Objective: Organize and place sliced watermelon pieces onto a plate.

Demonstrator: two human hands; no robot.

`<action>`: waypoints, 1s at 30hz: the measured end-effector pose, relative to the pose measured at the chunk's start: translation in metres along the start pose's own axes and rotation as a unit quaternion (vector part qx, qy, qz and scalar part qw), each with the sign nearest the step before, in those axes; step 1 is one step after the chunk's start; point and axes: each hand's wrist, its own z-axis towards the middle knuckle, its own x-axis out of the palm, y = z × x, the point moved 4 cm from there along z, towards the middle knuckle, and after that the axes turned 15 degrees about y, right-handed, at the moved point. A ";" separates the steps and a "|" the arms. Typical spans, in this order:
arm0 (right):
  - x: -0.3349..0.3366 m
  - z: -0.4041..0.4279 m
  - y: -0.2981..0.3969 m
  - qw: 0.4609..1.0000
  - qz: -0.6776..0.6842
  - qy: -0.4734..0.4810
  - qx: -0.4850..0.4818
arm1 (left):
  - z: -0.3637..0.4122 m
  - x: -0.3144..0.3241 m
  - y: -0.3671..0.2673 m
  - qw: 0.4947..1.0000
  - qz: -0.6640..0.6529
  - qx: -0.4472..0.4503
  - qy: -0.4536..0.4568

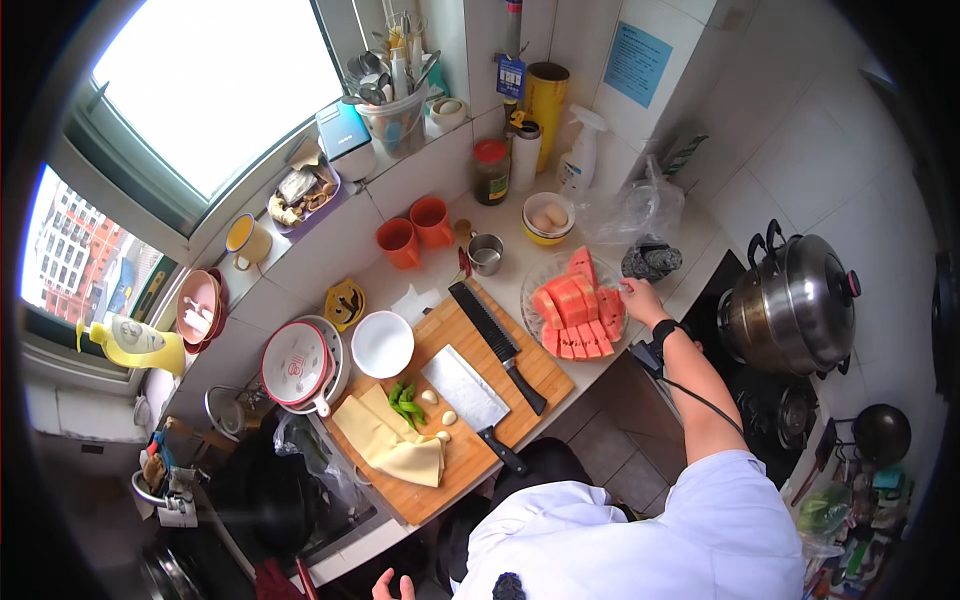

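My right hand [643,300] reaches to the right rim of a clear glass plate [529,319]. Its fingertips meet the plate's edge beside the cut watermelon [574,300]; whether they grip the rim cannot be told. Only the fingers of my left hand [393,586] show at the bottom edge, apart and holding nothing visible. Before me lies a wooden cutting board [450,330]. On it rest a cleaver [466,390], a black serrated-looking knife [484,322], green peppers [406,405], several garlic cloves [448,418] and folded tofu sheets [390,439].
A large steel pot [795,307] stands on the stove at right. Behind the board are a white bowl [382,343], orange mugs [397,242], a steel cup [485,253] and a bowl of eggs [549,217]. The sink [341,529] lies at left. Both knife handles point towards me.
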 end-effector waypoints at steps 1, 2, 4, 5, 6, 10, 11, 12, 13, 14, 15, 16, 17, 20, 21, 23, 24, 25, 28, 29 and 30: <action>0.001 0.008 -0.004 1.000 0.002 0.005 -0.003 | -0.003 0.005 0.000 1.000 0.001 -0.005 -0.003; 0.002 0.014 -0.008 1.000 -0.005 0.018 0.004 | -0.005 0.010 0.000 1.000 -0.010 -0.015 -0.002; 0.006 0.018 -0.006 0.999 -0.012 0.041 0.002 | -0.010 0.018 -0.001 1.000 -0.023 -0.015 -0.003; 0.006 0.017 -0.008 0.999 -0.018 0.048 0.003 | -0.012 0.019 -0.001 0.999 -0.024 -0.021 -0.007; 0.005 0.019 -0.010 0.998 -0.025 0.054 0.003 | -0.012 0.020 -0.007 0.999 -0.017 -0.024 -0.012; 0.011 0.010 -0.018 0.999 -0.019 0.038 -0.025 | -0.009 0.024 -0.012 0.999 -0.009 -0.017 -0.026; 0.012 0.009 -0.020 0.999 -0.004 0.031 -0.026 | -0.007 0.024 -0.018 1.000 -0.011 -0.010 -0.025; 0.014 0.007 -0.022 0.999 0.012 0.025 -0.026 | -0.008 0.024 -0.024 1.000 -0.006 -0.010 -0.020; 0.015 0.004 -0.025 0.999 0.028 0.019 -0.026 | -0.009 0.025 -0.023 1.000 -0.005 -0.014 -0.019; 0.019 0.001 -0.026 0.999 0.028 0.022 -0.025 | -0.009 0.027 -0.021 1.000 -0.011 -0.012 -0.014; 0.023 0.000 -0.028 0.997 0.076 0.021 -0.023 | -0.007 0.028 -0.020 1.000 -0.016 -0.008 -0.010; 0.025 -0.002 -0.030 0.992 0.125 0.020 -0.021 | -0.006 0.029 -0.018 1.000 -0.015 -0.008 -0.009; 0.027 -0.003 -0.032 0.992 0.125 0.020 -0.019 | -0.004 0.030 -0.017 1.000 -0.007 -0.011 -0.008; 0.030 -0.007 -0.046 0.981 0.192 0.000 0.032 | -0.003 0.032 -0.018 1.000 -0.005 -0.017 -0.005; 0.030 -0.012 -0.035 0.985 0.161 -0.003 0.063 | -0.005 0.032 -0.016 0.999 -0.013 -0.028 -0.010; 0.025 -0.023 -0.021 0.987 0.129 -0.008 0.094 | -0.007 0.033 -0.013 0.999 -0.011 -0.030 -0.013; 0.022 -0.027 -0.019 0.989 0.118 -0.007 0.090 | -0.007 0.034 -0.012 1.000 -0.009 -0.028 -0.012; 0.021 -0.031 -0.018 0.990 0.108 -0.007 0.086 | -0.006 0.035 -0.012 1.000 -0.009 -0.027 -0.012; 0.027 -0.033 -0.045 0.978 0.191 -0.029 0.076 | -0.003 0.039 -0.011 0.999 -0.018 -0.028 0.002; 0.026 -0.033 -0.058 0.978 0.191 -0.032 0.078 | 0.000 0.040 -0.011 1.000 -0.016 -0.013 0.005; 0.025 -0.036 -0.060 0.964 0.244 -0.044 0.093 | 0.001 0.040 -0.011 1.000 -0.015 -0.004 0.004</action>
